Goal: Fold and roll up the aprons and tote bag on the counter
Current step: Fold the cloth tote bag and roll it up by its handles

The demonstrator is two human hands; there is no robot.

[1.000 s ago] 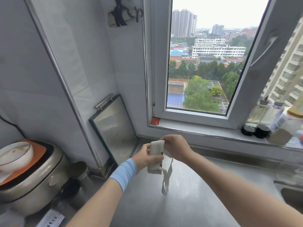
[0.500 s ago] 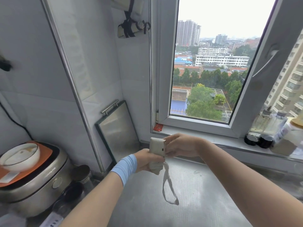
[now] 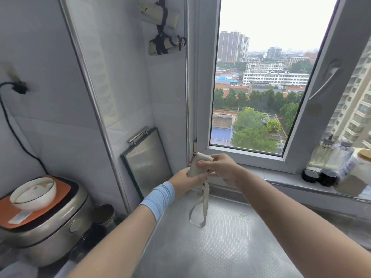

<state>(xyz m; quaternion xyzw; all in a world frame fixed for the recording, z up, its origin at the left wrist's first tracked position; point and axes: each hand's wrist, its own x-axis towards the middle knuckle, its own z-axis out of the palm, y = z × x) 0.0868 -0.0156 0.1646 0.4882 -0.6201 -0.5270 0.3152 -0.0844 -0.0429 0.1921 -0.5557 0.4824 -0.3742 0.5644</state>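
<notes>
Both hands have lifted the roll a little higher than half a second ago, and the strap now hangs straighter beneath them. The left hand (image 3: 185, 180) grips the lower part of the rolled tote bag (image 3: 198, 164), fingers wrapped round it. The right hand (image 3: 220, 169) pinches the upper part from the other side. The hands are close together, both clamped on the roll, which stands nearly upright in the air above the counter (image 3: 220, 247). Its pale strap (image 3: 201, 209) dangles in a loop below the hands; whether it touches the metal surface I cannot tell. A light blue wristband (image 3: 158, 197) sits on the left forearm. Just left of the left hand a metal tray (image 3: 148, 159) leans against the wall (image 3: 50, 127). Farther left stands a rice cooker (image 3: 48, 223) with a white bowl (image 3: 33, 193) on its lid. High above the hands, two rolled bundles (image 3: 163, 45) tied with dark straps hang on the wall. Right of the right hand, bottles (image 3: 331, 155) stand on the windowsill (image 3: 281, 177).
</notes>
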